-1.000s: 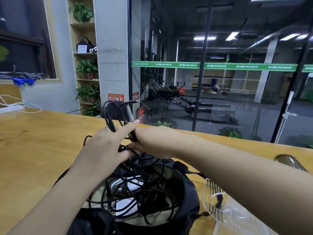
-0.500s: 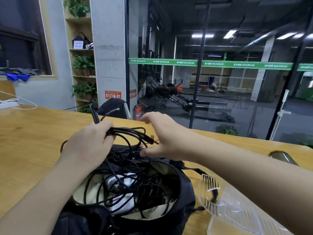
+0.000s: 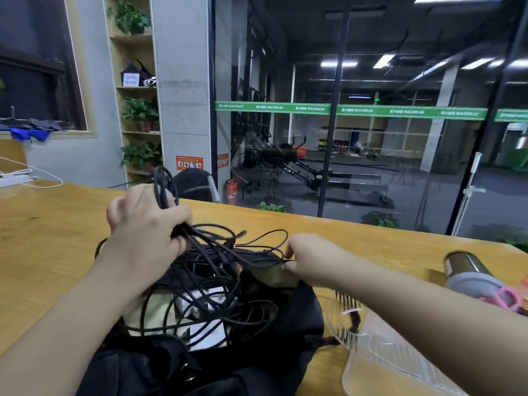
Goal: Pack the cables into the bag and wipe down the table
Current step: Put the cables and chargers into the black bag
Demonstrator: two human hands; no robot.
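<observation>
A black bag (image 3: 288, 332) with a pale lining lies open on the wooden table (image 3: 51, 235) in front of me. A tangle of thin black cables (image 3: 217, 284) spills into its mouth over a white item. My left hand (image 3: 145, 227) is fisted around a bunch of these cables just above the bag's far rim, with loops sticking up past my fingers. My right hand (image 3: 303, 258) pinches the bag's far rim and a cable strand lying along it.
A clear plastic tray (image 3: 380, 347) lies to the right of the bag. Farther right rest a metal flask (image 3: 468, 272) and pink-handled scissors (image 3: 503, 298). A white power strip with cord (image 3: 17, 178) sits at the table's far left. A glass wall stands beyond the table's far edge.
My left hand has closed tighter on the cable bunch. My right hand has dropped from above the cables down to the bag's far rim and now pinches there.
</observation>
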